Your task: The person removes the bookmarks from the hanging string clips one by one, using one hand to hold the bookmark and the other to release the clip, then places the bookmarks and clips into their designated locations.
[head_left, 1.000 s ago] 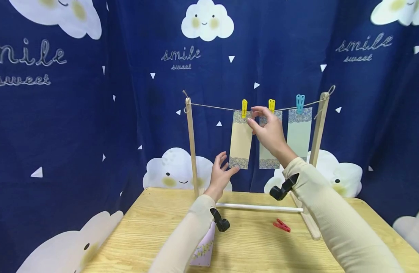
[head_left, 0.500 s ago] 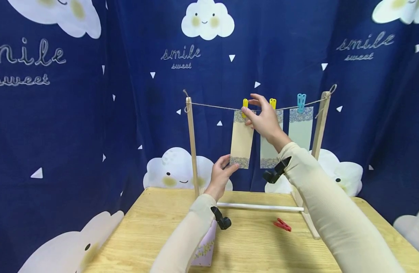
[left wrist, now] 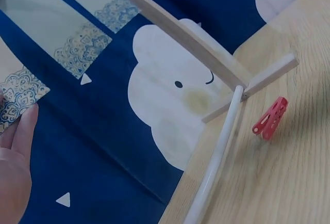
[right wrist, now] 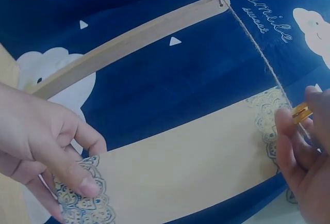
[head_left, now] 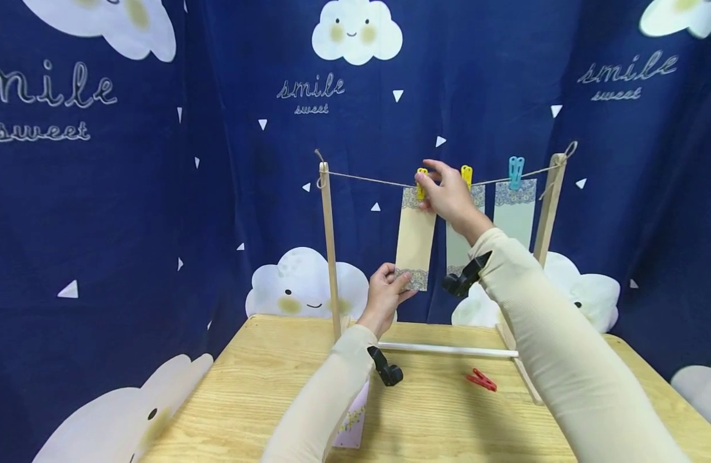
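Evidently a line of hung cards; logged left to right. The left post (head_left: pixel 331 251) stands upright on the far side of the wooden table (head_left: pixel 262 392), with the string (head_left: pixel 367 180) tied at its top. A lilac item (head_left: pixel 350 421) with a floral print is on the near side, partly hidden by the left sleeve (head_left: pixel 320 399). Left hand (head_left: pixel 384 297): gripping, thumb on the near face of the cream card (head_left: pixel 415 239) at its lower left corner, fingers behind. The card hangs at the string, long axis close to vertical, top leaning slightly right; broad face toward the viewer, lace-patterned bands at both short ends. Right hand (head_left: pixel 450 195): pinching the left yellow peg (head_left: pixel 421 186) at the card's top edge; peg upright, handle end up. Further right, the middle card (head_left: pixel 456 251) hangs vertically under another yellow peg (head_left: pixel 466 173), partly behind the right hand. Below, a white rod (head_left: pixel 448 349) runs left to right; the red peg (head_left: pixel 481 380) lies nearer, its long axis slanting from far left to near right. Next, a pale green card (head_left: pixel 514 215) hangs under a blue peg (head_left: pixel 515 172), just beside the right post (head_left: pixel 549 212).
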Action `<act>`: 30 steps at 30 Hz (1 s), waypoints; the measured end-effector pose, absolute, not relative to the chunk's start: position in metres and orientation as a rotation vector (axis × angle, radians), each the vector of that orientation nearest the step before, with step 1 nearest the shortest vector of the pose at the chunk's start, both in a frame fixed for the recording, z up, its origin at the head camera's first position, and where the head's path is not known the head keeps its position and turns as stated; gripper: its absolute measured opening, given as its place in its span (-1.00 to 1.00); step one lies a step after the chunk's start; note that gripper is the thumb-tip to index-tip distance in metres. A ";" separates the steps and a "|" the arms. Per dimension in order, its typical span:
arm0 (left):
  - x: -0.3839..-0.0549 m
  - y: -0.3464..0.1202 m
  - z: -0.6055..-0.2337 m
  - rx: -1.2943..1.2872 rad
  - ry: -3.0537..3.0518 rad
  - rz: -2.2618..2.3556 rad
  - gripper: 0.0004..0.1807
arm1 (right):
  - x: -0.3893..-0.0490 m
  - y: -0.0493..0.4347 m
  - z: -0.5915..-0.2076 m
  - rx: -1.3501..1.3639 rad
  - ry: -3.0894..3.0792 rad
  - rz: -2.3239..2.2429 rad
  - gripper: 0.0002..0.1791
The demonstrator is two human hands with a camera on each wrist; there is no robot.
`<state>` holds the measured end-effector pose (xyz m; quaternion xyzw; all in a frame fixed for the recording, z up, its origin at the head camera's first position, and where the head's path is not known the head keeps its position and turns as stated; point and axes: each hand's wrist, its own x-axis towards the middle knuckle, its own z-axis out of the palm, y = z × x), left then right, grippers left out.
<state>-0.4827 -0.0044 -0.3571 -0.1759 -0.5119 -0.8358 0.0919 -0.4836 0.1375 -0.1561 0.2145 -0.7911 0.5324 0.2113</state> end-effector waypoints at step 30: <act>-0.470 -0.003 -0.355 -0.599 -1.494 -2.568 -0.64 | -0.476 0.142 -0.157 0.514 -1.919 1.963 -0.87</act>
